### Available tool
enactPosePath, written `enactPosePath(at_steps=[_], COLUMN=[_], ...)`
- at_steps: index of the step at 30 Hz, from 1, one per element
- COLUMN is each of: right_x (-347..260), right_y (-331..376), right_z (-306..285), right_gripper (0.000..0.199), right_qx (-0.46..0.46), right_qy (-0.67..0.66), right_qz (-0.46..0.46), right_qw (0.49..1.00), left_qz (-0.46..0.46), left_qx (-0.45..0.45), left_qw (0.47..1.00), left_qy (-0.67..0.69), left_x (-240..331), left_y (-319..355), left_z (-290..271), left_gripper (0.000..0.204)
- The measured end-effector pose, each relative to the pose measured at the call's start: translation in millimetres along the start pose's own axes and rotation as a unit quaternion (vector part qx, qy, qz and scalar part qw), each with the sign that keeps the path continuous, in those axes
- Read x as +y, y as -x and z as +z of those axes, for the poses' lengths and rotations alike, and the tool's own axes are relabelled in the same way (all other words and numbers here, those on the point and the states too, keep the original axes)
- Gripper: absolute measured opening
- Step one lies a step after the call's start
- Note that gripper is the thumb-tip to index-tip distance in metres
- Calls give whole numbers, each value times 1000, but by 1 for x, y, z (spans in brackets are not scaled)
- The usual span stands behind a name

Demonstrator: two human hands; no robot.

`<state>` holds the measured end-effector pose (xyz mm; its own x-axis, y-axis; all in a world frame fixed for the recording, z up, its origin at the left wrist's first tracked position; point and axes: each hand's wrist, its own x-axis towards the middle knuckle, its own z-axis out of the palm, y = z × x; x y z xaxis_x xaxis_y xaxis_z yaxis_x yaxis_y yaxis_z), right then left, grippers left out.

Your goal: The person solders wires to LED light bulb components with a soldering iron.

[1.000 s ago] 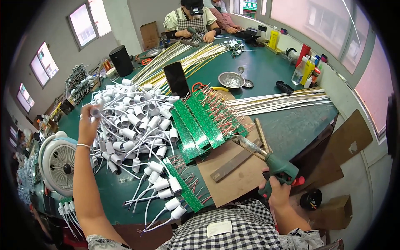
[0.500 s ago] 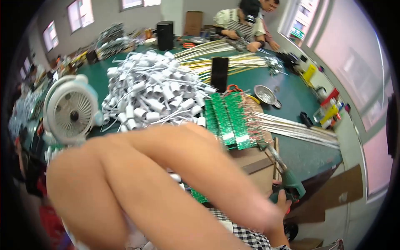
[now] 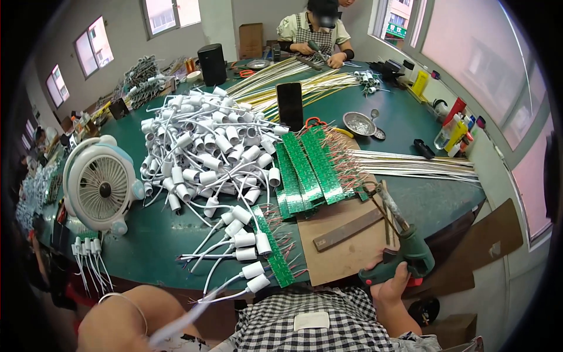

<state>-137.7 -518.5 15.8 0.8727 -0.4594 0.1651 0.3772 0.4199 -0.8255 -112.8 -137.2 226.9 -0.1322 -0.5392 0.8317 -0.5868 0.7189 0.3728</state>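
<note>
My right hand (image 3: 392, 287) is wrapped round the green handle of a soldering gun (image 3: 415, 252). Its long metal barrel slants up to the left, toward the green circuit boards (image 3: 314, 170) with thin red wires. At the lower left is my left hand (image 3: 126, 322), with a white bangle near it; its fingers are hidden and smeared. A blurred white cable (image 3: 185, 320) runs beside it. A single strip of green board (image 3: 272, 246) lies on the table edge, with white lamp sockets (image 3: 243, 240) along its left side. Behind them rises a large heap of white sockets (image 3: 205, 141) with cables.
A brown board (image 3: 328, 264) bears a flat metal bar (image 3: 347, 230). A phone (image 3: 290, 105), metal bowl (image 3: 359, 124) and orange scissors (image 3: 315, 122) are farther back. A fan (image 3: 102, 186) stands left. Metal strips (image 3: 416, 166) lie right. Across the table a person (image 3: 319, 35) works.
My left arm, stretched across the view before, has dropped to the lower left and uncovered the sockets and the single board strip. My right hand still grips the soldering gun.
</note>
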Motion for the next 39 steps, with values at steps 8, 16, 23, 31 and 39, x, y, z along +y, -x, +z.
enactPosePath(at_steps=[8, 16, 23, 31, 39], right_x=[13, 25, 26, 24, 24], right_y=[20, 36, 32, 36, 41], right_z=[22, 49, 58, 58, 53], right_gripper=[10, 30, 44, 33, 31], right_qx=[-272, -273, -387, -338, -306], right_qy=[342, 201, 283, 186, 180], right_qz=[127, 294, 6, 173, 218], right_qw=[890, 894, 878, 906, 909], left_qz=[-675, -629, -590, -587, -555], left_qx=[109, 292, 249, 245, 336], left_qw=[699, 701, 744, 753, 737], left_qy=[-211, -170, -192, -167, -188], left_x=[-108, -145, -150, -144, -153], left_y=[86, 102, 89, 76, 93], left_z=[104, 147, 150, 148, 156], left_gripper=[34, 13, 10, 10, 7])
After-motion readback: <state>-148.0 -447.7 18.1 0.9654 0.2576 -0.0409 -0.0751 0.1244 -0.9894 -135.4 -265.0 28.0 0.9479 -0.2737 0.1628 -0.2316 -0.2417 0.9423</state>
